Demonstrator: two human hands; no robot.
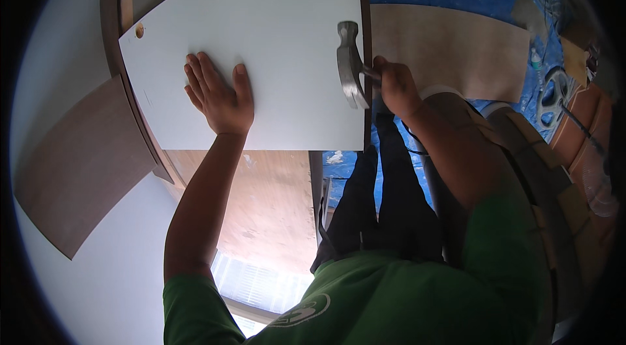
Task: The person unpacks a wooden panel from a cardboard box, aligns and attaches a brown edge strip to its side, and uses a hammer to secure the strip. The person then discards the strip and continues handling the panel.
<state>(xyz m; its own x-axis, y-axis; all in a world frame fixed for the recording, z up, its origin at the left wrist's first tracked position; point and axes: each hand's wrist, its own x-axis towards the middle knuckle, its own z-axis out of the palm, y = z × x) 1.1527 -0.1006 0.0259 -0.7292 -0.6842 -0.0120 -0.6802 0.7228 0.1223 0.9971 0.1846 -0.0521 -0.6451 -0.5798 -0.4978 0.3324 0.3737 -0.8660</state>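
On a white panel (293, 32), left hand (225, 102) lies flat, fingers spread; right hand (398, 87) grips claw hammer (349, 61), best swung clear.

I hold a grey metal claw hammer (349, 51), claw toward me, over the white board's (287, 38) dark right edge.

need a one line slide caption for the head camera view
Left hand spread on a white panel, right hand gripping a claw hammer at the panel's right side.
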